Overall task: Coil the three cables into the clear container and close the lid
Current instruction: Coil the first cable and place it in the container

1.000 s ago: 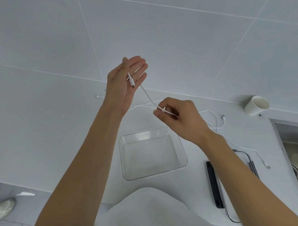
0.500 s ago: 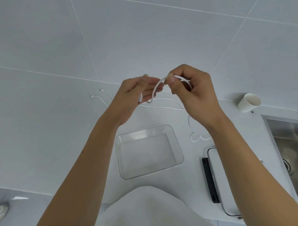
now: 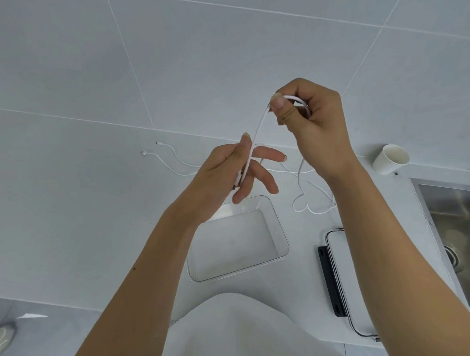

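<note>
now a white cable (image 3: 259, 128) is held up above the counter: its upper bend is pinched by the right hand (image 3: 315, 128), fingers curled, and its plug end is nipped between thumb and forefinger of the left hand (image 3: 228, 172), other fingers spread. the clear container (image 3: 281, 231) is seen open below, its lid (image 3: 337, 254) laid to the right. other cables (image 3: 177, 159) are strewn far left.

Pale grey-white tiled wall (image 3: 223, 57) fills the upper frame, thin grout lines running diagonally. White countertop (image 3: 67, 198) spans the middle. Steel sink (image 3: 462, 221) at right edge, white paper cup (image 3: 390, 159) upper left of it, against the wall. Grey floor (image 3: 60, 341) lower left. Soft, even light.
</note>
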